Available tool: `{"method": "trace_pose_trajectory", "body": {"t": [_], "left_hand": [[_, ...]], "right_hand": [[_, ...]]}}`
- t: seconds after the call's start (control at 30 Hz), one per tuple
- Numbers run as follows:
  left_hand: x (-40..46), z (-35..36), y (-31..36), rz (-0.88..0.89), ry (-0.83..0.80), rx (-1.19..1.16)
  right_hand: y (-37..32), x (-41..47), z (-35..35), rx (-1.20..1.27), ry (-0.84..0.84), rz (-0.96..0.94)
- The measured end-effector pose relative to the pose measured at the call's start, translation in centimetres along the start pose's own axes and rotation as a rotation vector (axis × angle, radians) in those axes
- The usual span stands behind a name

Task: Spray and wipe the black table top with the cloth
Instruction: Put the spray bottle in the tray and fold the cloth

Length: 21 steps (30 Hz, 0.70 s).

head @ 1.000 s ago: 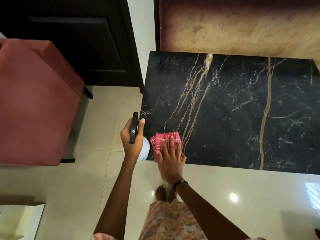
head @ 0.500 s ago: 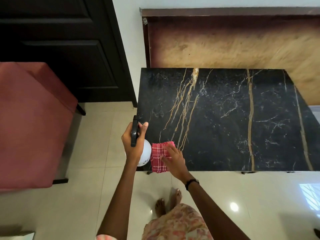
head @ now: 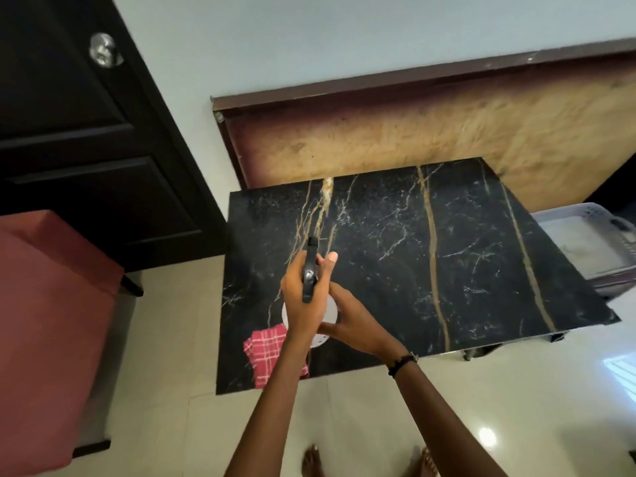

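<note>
We held the spray bottle (head: 327,313) over the black table top (head: 395,263), left hand (head: 304,297) clamped around its black trigger head, right hand (head: 354,321) cupping its white body. The red checked cloth (head: 265,352) lay untouched at the near left corner.

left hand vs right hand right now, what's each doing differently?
The left hand grips the spray bottle around its black head from above; the right hand supports the bottle's white body from the side. Only the right arm wears a dark wristband. Both are on the bottle, over the black table top; neither touches the cloth.
</note>
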<state>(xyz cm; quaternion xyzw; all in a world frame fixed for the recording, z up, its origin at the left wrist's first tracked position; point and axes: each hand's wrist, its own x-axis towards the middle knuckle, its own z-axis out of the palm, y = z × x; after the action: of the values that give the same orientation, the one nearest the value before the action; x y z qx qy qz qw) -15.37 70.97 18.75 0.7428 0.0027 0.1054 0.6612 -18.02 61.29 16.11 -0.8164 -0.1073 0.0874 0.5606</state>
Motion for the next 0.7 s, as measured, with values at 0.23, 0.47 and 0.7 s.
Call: {"method": "trace_pose_trajectory", "body": {"t": [0.23, 0.47, 0.7], "left_hand": [[-3.5, 13.4, 4.0, 0.077, -0.098, -0.041], [-6.4, 27.5, 7.6, 0.092, -0.159, -0.116], [-6.2, 38.8, 10.2, 0.156, -0.254, -0.144]], "right_hand": [[2.9, -5.9, -12.0, -0.154, 0.191, -0.031], [5.7, -11.8, -24.0, -0.184, 0.394, 0.001], [8.7, -13.7, -34.7, -0.211, 0.519, 0.027]]}}
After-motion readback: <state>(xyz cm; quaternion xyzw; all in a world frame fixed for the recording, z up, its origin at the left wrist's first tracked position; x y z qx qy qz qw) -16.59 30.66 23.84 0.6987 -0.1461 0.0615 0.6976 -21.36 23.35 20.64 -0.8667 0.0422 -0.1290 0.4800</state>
